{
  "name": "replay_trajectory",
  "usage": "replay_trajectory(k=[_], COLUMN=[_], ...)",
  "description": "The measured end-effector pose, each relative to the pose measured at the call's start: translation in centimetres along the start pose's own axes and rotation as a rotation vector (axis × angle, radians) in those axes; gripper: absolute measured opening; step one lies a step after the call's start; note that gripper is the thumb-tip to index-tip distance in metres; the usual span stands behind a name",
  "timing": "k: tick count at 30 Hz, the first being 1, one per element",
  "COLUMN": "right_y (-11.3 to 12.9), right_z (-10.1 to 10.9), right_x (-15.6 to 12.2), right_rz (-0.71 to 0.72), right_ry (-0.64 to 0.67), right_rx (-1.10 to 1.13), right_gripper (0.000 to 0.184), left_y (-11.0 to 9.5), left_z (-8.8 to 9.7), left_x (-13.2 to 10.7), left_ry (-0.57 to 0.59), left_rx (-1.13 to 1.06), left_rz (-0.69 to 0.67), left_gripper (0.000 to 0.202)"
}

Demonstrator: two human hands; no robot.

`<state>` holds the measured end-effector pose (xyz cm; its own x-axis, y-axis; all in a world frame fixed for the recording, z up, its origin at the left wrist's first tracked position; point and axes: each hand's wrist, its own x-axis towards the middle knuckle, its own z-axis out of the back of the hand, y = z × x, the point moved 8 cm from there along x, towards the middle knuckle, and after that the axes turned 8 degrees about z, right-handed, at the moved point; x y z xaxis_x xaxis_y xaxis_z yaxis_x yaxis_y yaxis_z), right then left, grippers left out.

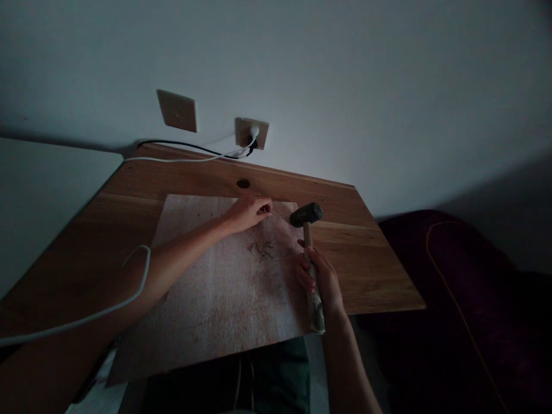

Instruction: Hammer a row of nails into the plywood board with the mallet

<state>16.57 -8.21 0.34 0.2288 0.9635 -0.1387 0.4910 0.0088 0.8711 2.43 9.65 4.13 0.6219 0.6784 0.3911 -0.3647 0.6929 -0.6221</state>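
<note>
Wood everywhere: a brown desk [366, 270] stands against a pale wall, w/ a thin pale board [224, 310] lying flat on it. The board's near edge hangs out past the desk's front edge toward the person, and its far edge stops just short of a round hole [243, 184] in the desktop. Bare desktop is left free on both sides of the board, wider on the left & a narrower strip on the right up to the desk's right edge. Beyond that edge is a dark red seat [452, 270] w/ a yellow cord [451, 293] over it. The left hand [248, 214] rests at the board's far edge, fingertips [266, 209] pinched tight together on smth too small to make out. The right hand [323, 282] is closed in a full fist round the lower handle of a hammer [307, 237] at the board's right edge. The hammer's black head is up & away from the person, just right of the left fingertips but not touching them, and the handle's butt pokes out below the fist. A small heap of nails [261, 248] lies loose on the board btw the two hands, touched by neither. A white cable [86, 316] crosses the left forearm. On the wall a socket [251, 133] has a white plug & a black one in it, their leads trailing along the desk's back edge.
</note>
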Motion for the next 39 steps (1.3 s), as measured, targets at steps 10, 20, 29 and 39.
replay_trajectory(k=[10, 20, 29, 39], right_y=[-0.17, -0.16, -0.32, -0.12], right_z=[-0.04, 0.09, 0.30, 0.09], right_x=[-0.19, -0.03, -0.05, 0.07], right_rz=[-0.006, -0.005, -0.009, -0.008], right_ry=[-0.004, -0.020, -0.018, 0.001], right_rx=[0.022, 0.008, 0.004, -0.002], right_gripper=[0.039, 0.040, 0.039, 0.041], left_y=[-0.17, -0.41, -0.38, -0.51], left_z=[0.21, -0.20, -0.33, 0.13], left_x=[-0.38, -0.51, -0.51, -0.52], left_ry=[-0.002, -0.004, 0.016, 0.009], left_rx=[0.014, 0.063, 0.073, -0.004], left_rz=[-0.026, -0.120, -0.117, -0.072], left_gripper=[0.007, 0.011, 0.012, 0.007])
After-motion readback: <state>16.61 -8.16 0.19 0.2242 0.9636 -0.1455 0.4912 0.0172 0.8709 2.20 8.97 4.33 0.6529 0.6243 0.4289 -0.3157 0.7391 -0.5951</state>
